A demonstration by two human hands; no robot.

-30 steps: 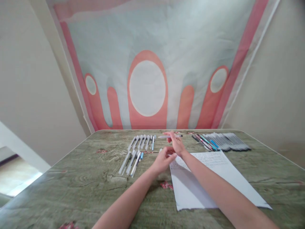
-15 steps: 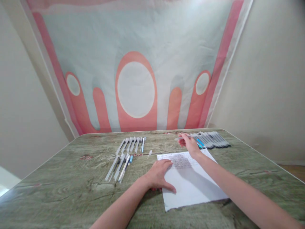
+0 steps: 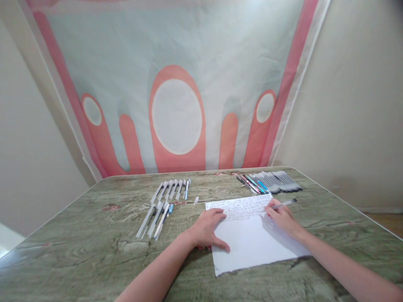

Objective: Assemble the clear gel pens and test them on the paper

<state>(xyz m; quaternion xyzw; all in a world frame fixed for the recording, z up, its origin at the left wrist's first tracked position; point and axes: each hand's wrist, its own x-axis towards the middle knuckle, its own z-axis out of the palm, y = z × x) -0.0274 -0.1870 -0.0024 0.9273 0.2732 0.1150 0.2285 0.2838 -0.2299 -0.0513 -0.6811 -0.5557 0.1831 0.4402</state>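
A white sheet of paper (image 3: pixel 248 247) lies before me, its upper part covered with rows of small handwriting. My left hand (image 3: pixel 209 228) rests on the sheet's left edge with thumb and fingers spread. In my right hand (image 3: pixel 281 216) is a slim pen (image 3: pixel 286 204), pinched between the fingers and tilted, its dark end pointing up to the right. That hand is over the right side of the paper, by the end of the written lines. Its fingers hide the pen's tip, so I cannot tell whether it touches the sheet.
Beyond the paper, a row of pens (image 3: pixel 277 182) lies at the far right, with coloured ones (image 3: pixel 252 184) at its left end. Left of the sheet are two groups of pens, a far one (image 3: pixel 171 190) and a nearer one (image 3: pixel 155 220). A small clear cap (image 3: pixel 196 200) lies between.
My right hand has come back from beside the far pen row to the paper's right side, and the pen has turned in its fingers. My left hand stays on the sheet.
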